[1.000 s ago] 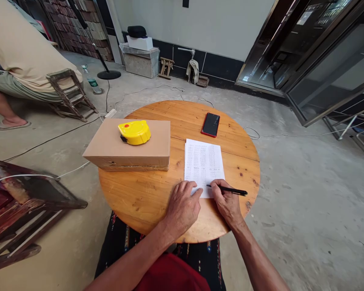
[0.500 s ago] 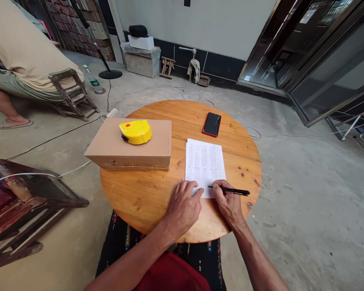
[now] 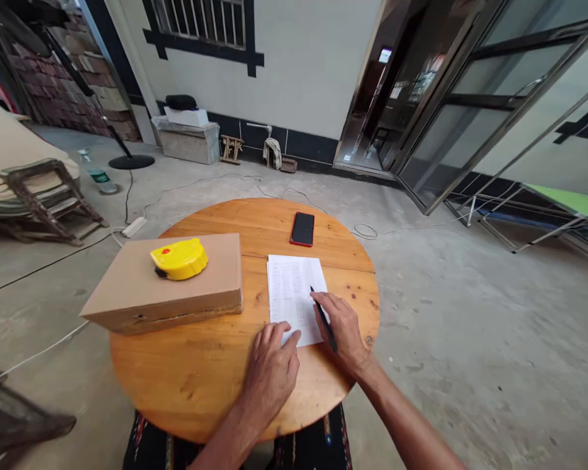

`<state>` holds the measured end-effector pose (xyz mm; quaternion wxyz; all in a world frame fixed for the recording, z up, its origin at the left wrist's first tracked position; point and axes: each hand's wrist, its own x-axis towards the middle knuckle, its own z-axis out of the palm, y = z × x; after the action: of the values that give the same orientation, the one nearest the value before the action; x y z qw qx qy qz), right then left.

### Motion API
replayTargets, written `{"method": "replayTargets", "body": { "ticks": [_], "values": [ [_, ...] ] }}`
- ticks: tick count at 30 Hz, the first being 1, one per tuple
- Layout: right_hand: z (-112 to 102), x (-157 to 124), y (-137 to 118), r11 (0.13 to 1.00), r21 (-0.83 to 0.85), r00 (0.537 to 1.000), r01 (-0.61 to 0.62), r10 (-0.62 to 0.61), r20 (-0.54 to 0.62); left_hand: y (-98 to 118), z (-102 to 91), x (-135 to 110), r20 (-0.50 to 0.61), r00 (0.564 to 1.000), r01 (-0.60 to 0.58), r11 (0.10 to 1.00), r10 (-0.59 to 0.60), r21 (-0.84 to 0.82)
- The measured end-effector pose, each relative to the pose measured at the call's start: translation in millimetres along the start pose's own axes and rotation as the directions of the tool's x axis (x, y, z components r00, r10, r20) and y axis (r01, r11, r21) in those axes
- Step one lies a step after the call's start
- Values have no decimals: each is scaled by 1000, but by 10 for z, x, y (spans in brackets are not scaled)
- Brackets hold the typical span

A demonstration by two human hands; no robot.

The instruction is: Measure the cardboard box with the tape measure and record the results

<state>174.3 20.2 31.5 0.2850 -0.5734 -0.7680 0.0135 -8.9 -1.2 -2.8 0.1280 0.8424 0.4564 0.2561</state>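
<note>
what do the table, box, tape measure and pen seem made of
Table: wood, apparently varnished; knots, grain and a soft sheen show.
Box: most likely matt cardboard, from its plain brown faces and rough seam.
Tape measure: probably plastic, with a glossy yellow shell.
Pen: perhaps black plastic, given its smooth dark barrel; metal is possible.

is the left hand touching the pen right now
Apart. The head view shows white paper in the gap between the left hand and the pen, which the right hand holds.
</note>
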Motion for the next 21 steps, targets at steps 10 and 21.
{"method": "replayTargets", "body": {
  "ticks": [10, 21],
  "values": [
    [58, 235, 45, 884, -418, 954, 209, -91, 285, 98, -126, -1, 101, 994, 41, 999, -41, 1],
    [126, 52, 503, 835, -510, 978, 205, -154, 142, 56, -779, -512, 274, 957, -34, 973, 97, -227]
  ]
}}
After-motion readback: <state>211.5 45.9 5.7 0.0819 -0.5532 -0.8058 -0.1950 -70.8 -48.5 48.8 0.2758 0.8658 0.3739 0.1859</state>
